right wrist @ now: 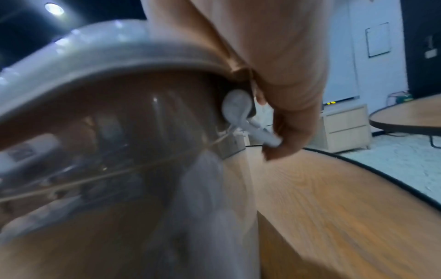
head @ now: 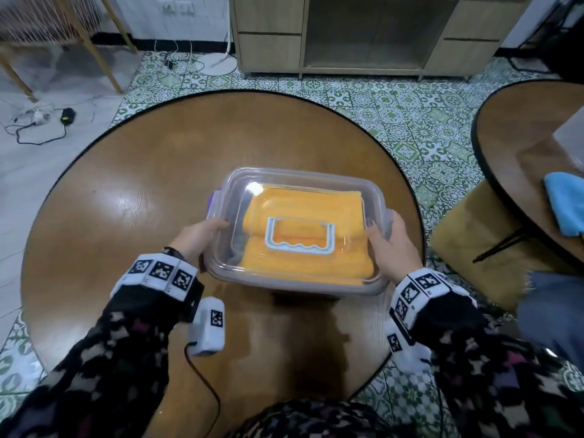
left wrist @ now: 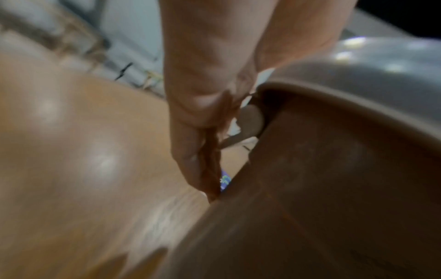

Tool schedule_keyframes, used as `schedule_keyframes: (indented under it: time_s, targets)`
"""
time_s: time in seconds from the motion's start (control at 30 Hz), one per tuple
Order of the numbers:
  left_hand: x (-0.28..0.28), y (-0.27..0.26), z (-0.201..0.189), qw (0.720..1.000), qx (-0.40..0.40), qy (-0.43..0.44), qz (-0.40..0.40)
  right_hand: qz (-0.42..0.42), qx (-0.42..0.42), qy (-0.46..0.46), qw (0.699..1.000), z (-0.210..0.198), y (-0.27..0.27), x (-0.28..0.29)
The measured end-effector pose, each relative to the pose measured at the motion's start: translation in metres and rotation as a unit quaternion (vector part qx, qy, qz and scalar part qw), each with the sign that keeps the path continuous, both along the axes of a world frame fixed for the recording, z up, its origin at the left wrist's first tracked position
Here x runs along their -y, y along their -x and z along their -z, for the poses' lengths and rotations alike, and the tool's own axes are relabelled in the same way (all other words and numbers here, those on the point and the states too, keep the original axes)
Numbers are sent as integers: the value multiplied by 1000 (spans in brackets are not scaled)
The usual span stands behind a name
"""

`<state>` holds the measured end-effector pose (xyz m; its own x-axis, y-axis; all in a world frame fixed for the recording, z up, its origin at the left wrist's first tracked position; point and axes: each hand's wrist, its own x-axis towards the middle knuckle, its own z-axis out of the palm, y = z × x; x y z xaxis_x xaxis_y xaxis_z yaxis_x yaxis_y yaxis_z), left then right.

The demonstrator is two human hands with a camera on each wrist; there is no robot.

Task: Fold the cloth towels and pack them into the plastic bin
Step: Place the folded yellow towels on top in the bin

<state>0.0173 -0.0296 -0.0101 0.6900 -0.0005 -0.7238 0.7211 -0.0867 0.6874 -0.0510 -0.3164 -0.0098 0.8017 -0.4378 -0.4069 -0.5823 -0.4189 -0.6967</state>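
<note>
A clear plastic bin (head: 294, 287) stands in the middle of the round wooden table (head: 126, 191) with its lid (head: 316, 180) on. Folded orange towels (head: 303, 203) show through the lid under a white handle (head: 300, 237). My left hand (head: 202, 235) grips the bin's left side, thumb on the lid, just below a purple latch (head: 211, 200). In the left wrist view the left hand's fingers (left wrist: 190, 151) run down beside the bin wall (left wrist: 334, 169). My right hand (head: 392, 245) holds the right side, its fingers (right wrist: 286, 132) curled round a white latch (right wrist: 238, 107).
A second wooden table (head: 521, 147) at the right carries a blue cloth (head: 565, 203). A yellow stool (head: 467, 241) stands between the tables. A wooden cabinet (head: 347, 33) lines the far wall. Cables lie on the floor at far left (head: 41, 121).
</note>
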Motion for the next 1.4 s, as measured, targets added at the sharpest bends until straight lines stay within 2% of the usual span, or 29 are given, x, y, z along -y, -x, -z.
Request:
schedule_keyframes:
  time_s: [0.03, 0.1, 0.13, 0.2, 0.27, 0.3, 0.33, 0.4, 0.57, 0.77, 0.83, 0.87, 0.93, 1.0, 1.07, 1.17, 1.3, 1.4]
  targets:
    - [0, 3, -2, 998, -21, 53, -9, 20, 19, 11, 1000, 2, -4, 0]
    - [-3, 4, 2, 997, -5, 66, -33, 77, 85, 58, 992, 3, -10, -3]
    - [-4, 3, 5, 998, 27, 30, -55, 91, 119, 94, 984, 2, -12, -4]
    - [0, 4, 6, 982, 147, -87, -82, 80, 148, 161, 972, 1, -17, -8]
    - [9, 10, 1, 942, 256, -214, -39, 62, 135, 193, 970, -1, -19, -8]
    - [14, 16, -5, 920, 287, -267, -10, 52, 124, 203, 970, -2, -20, -9]
    - [18, 20, -8, 899, 306, -313, 11, 43, 118, 213, 969, -3, -19, -9]
    - [21, 22, -7, 876, 313, -364, 37, 26, 121, 234, 964, -4, -19, -7]
    - [25, 25, -5, 827, 354, -424, 100, -21, 109, 282, 953, -9, -18, -7]
    - [28, 31, -8, 831, 361, -412, 99, -74, 73, 321, 941, -17, -24, -6]
    - [28, 31, -6, 835, 361, -405, 93, -70, 64, 309, 946, -19, -26, -4]
    - [28, 29, -5, 839, 357, -399, 92, -55, 61, 285, 955, -18, -27, -2]
    - [28, 20, -1, 872, 316, -366, 78, 1, 53, 186, 981, -12, -29, 1]
    - [31, 14, 0, 897, 273, -341, 72, 46, 64, 82, 993, -1, -30, 4]
    - [34, 14, 3, 893, 266, -351, 87, 42, 81, 56, 994, 4, -33, 8]
    - [35, 13, 7, 879, 286, -366, 105, 4, 78, 96, 992, 4, -37, 13]
    - [37, 12, 8, 874, 277, -387, 98, -49, 41, 201, 977, 0, -40, 7]
    - [40, 10, 11, 872, 283, -389, 89, -72, 39, 235, 969, -3, -42, 4]
